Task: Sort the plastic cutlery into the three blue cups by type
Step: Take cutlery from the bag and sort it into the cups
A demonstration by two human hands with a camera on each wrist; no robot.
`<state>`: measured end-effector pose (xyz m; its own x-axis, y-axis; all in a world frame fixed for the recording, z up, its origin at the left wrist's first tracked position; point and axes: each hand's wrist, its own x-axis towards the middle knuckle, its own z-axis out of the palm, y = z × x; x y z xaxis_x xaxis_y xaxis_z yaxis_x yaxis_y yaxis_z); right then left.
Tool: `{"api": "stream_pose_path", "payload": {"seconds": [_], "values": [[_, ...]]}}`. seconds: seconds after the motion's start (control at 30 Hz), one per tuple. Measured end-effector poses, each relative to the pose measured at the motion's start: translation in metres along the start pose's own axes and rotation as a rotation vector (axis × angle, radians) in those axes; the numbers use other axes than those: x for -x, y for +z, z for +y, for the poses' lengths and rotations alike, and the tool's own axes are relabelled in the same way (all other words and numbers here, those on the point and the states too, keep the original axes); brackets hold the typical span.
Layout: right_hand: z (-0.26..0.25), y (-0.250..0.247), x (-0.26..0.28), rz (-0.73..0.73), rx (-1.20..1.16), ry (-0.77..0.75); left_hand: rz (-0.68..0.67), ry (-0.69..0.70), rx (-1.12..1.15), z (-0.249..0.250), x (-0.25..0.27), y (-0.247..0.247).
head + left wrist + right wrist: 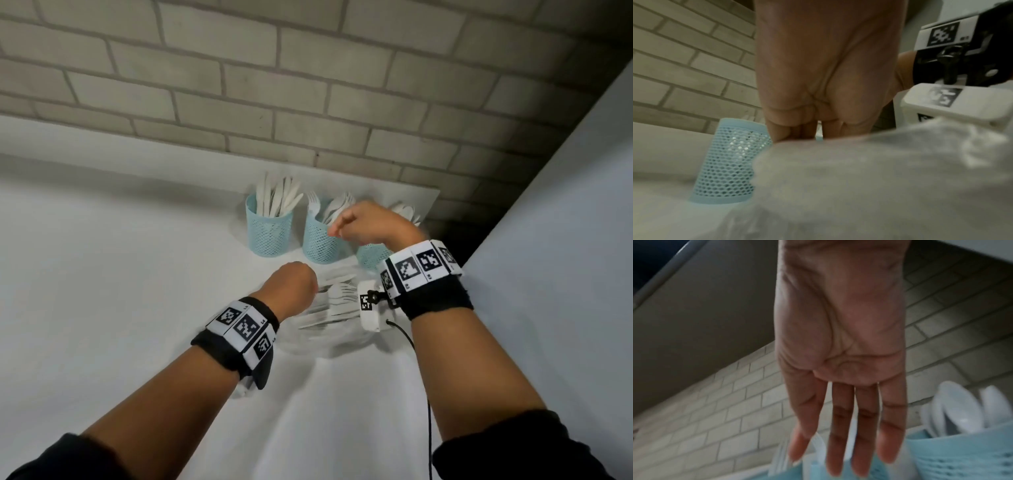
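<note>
1. Three blue mesh cups stand in a row by the brick wall [308, 85]: the left cup [269, 229] holds knives, the middle cup [320, 241] forks, the right cup [371, 255] spoons.
2. Our right hand [370, 222] hovers above the middle and right cups, fingers [838, 434] straight, grasping nothing.
3. Our left hand [291, 291] reaches into the loose cutlery pile [334, 305] nearer us; whether it grips a piece, we cannot tell.
</note>
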<state>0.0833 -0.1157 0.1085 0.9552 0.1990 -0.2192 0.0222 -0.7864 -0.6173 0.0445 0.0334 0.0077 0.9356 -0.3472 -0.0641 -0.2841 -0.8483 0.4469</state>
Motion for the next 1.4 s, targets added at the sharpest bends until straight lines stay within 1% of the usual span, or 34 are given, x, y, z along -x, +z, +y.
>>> {"api": "stream_pose_path", "payload": {"seconds": [0.07,0.13,0.23,0.37,0.47,0.53,0.63,0.77,0.83,1.07,1.17,1.3,1.4], "values": [[0.010,0.002,0.014,-0.078,0.188,0.042,-0.043,0.029,-0.053,0.005,-0.002,0.005],[0.020,0.007,0.026,-0.118,0.253,0.087,-0.058,0.047,-0.083,0.009,-0.003,0.009],[0.033,0.017,0.040,-0.142,0.248,0.156,-0.060,0.035,-0.121,0.012,-0.004,0.011],[0.046,0.031,0.048,-0.112,0.214,0.201,-0.088,0.027,-0.207,0.016,-0.003,0.015],[0.054,0.042,0.048,-0.091,0.166,0.228,-0.055,0.019,-0.250,0.017,-0.001,0.020],[0.060,0.049,0.046,-0.070,0.096,0.247,-0.031,-0.004,-0.237,0.018,0.000,0.023],[0.068,0.057,0.043,-0.029,-0.011,0.250,-0.028,-0.050,-0.235,0.019,0.000,0.023],[0.077,0.063,0.039,0.018,-0.121,0.230,-0.087,-0.060,-0.344,0.017,-0.003,0.022],[0.081,0.065,0.038,0.040,-0.161,0.220,-0.092,-0.054,-0.345,0.014,-0.004,0.023],[0.090,0.073,0.033,0.141,-0.225,0.155,-0.029,-0.008,-0.297,0.007,-0.006,0.028],[0.094,0.079,0.031,0.230,-0.294,0.143,-0.016,0.048,-0.331,0.005,-0.004,0.029],[0.099,0.087,0.029,0.366,-0.408,0.128,0.026,0.127,-0.316,-0.002,-0.003,0.030],[0.104,0.090,0.029,0.408,-0.453,0.122,0.062,0.171,-0.313,-0.005,-0.002,0.030]]}}
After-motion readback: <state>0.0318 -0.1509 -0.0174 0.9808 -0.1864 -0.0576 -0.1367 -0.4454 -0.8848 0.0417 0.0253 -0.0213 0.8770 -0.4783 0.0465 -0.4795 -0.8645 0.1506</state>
